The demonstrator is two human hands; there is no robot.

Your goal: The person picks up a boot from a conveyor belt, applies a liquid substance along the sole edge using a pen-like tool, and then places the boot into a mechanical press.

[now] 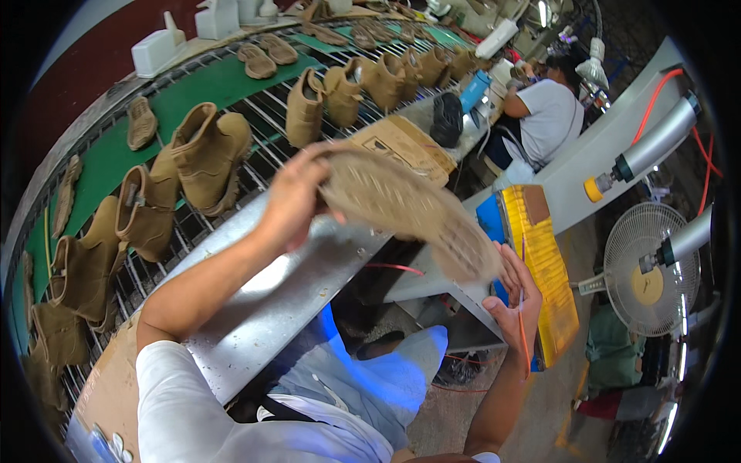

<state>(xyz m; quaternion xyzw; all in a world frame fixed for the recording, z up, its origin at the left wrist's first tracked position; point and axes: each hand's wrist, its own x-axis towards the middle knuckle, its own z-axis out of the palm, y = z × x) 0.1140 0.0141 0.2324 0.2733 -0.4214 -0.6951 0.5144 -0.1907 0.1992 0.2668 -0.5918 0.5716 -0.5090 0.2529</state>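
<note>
Spanning both hands: tan sole (409,208), left hand (297,197) to right hand (515,297).

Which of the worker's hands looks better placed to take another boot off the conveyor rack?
Probably the left hand: it is nearer the tan boots on the rack, though it grips the sole. The right hand is on the far side.

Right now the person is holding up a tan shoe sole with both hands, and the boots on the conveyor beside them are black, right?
Not quite. The boots on the conveyor are tan, like the shoe sole, not black. The head view shows this. The left hand and the right hand do hold the sole up, one at each end.
</note>
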